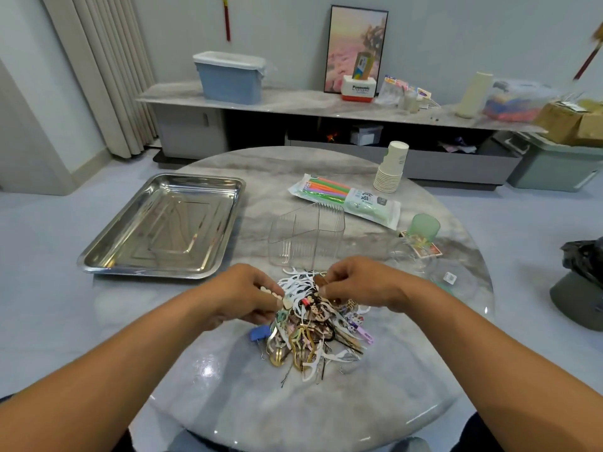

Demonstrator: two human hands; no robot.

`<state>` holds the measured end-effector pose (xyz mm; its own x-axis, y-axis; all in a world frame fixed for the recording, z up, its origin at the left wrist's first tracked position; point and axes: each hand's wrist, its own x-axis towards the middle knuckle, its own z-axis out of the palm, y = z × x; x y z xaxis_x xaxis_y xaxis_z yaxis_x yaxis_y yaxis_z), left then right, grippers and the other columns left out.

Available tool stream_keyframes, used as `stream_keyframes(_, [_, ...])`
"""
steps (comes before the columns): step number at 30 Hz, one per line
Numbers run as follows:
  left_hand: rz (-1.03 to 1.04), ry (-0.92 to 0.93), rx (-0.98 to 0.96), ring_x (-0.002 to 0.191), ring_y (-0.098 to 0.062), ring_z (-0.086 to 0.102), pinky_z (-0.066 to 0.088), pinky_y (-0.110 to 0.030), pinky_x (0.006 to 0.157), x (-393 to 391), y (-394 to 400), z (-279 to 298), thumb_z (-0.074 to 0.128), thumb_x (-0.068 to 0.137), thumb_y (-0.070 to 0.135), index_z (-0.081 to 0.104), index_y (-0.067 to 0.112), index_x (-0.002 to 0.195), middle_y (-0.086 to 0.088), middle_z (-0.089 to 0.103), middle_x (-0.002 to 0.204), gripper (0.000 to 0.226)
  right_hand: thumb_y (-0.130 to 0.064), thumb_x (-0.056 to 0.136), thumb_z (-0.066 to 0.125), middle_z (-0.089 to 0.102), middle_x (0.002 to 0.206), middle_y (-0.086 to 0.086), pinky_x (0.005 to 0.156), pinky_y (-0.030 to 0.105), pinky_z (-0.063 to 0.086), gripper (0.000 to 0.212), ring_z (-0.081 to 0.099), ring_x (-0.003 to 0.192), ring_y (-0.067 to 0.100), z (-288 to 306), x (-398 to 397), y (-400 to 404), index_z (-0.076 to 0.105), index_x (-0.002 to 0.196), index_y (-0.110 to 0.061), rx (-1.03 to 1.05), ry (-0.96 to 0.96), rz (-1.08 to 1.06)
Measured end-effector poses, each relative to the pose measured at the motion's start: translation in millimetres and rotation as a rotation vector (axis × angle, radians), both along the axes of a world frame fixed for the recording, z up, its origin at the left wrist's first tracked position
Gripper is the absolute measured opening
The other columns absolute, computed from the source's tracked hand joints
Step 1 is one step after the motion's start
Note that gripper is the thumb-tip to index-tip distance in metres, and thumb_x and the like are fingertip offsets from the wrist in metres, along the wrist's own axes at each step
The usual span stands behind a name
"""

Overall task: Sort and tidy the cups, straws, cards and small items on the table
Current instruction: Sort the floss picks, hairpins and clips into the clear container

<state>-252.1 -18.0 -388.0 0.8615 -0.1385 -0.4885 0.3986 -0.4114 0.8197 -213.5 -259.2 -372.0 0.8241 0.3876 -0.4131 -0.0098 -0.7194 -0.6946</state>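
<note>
Two bare hands work at the far edge of a tangled pile of small items [313,324] on a round marble table [228,402]. The left hand [243,296] has its fingers curled inward and appears to pinch a few white floss picks [293,288] at the pile's left side; exactly how many it holds cannot be told. The right hand [362,285] also has its fingers bent together, pinching what looks like a small brown clip [321,279] at the top of the heap.

Directly beneath and just nearer than the fingertips lies the rest of the pile: hair clips, gold-toned snap clips, bobby pins, more floss picks and a blue binder clip [260,332] at its left edge.

Just beyond the fingers stands a clear plastic organiser [306,236] with dividers, holding nothing that can be seen. Farther out to the left sits a steel tray [107,256]. Beyond the organiser lies a sealed pack of coloured straws [346,199], and past that a stack of paper cups [391,171]. To the right of the right hand are a green cup [424,227], some cards [432,250] and clear lids [453,278].

Judging by this, the step in hand is separating the small items by kind. The next move likely calls for lifting the pinched pieces free without dragging tangled neighbours, then dropping each kind into its own compartment.
</note>
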Motion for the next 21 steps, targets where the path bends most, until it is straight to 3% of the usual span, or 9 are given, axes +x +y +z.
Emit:
stream_keyframes(2, [0.035,0.003,-0.107,0.074,-0.02,0.073,0.062,-0.026,0.067,6.8,3.0,3.7,0.076,0.086,0.001,0.073,0.006,0.107,-0.018,0.077,0.087,0.022,-0.024,0.09,0.077,0.071,0.079,-0.003,0.065,0.022,0.048,0.015,0.063,0.071,0.007,3.5,4.8,2.1,0.073,0.093,-0.01,0.149,0.013,-0.084])
stream_keyframes(7, [0.173,-0.065,-0.427,0.086,-0.022,0.075,0.061,-0.025,0.072,20.1,-12.1,4.6,0.06,0.097,-0.001,0.07,0.005,0.115,-0.017,0.077,0.098,0.021,-0.013,0.085,0.08,0.073,0.08,0.004,0.055,0.02,0.048,0.016,0.066,0.067,0.01,5.6,12.5,17.6,0.071,0.099,-0.009,0.549,0.139,-0.27])
stream_keyframes(15, [0.32,-0.221,-0.615,0.076,-0.018,0.073,0.061,-0.025,0.07,48.7,-31.3,11.0,0.062,0.096,0.0,0.059,0.005,0.109,-0.013,0.074,0.084,0.014,-0.002,0.086,0.077,0.072,0.076,0.007,0.059,0.021,0.055,0.016,0.067,0.062,0.012,23.0,34.7,40.3,0.07,0.099,-0.005,0.823,0.057,-0.428])
stream_keyframes(18, [0.315,-0.299,-0.544,0.079,-0.015,0.071,0.057,-0.024,0.066,64.0,-34.3,12.2,0.066,0.097,0.011,0.063,0.012,0.111,-0.009,0.075,0.099,0.015,-0.002,0.085,0.078,0.071,0.078,0.01,0.061,0.023,0.057,0.019,0.066,0.062,0.011,28.8,45.3,47.2,0.069,0.101,0.0,0.777,-0.133,-0.454])
stream_keyframes(21, [0.255,-0.418,-0.204,0.096,-0.017,0.068,0.055,-0.03,0.076,77.5,-36.6,4.8,0.066,0.098,0.022,0.06,0.025,0.13,0.004,0.066,0.125,0.032,-0.013,0.086,0.08,0.07,0.079,-0.001,0.065,0.031,0.055,0.012,0.063,0.065,0.006,26.0,58.5,54.1,0.069,0.091,-0.013,0.521,-0.505,-0.503])
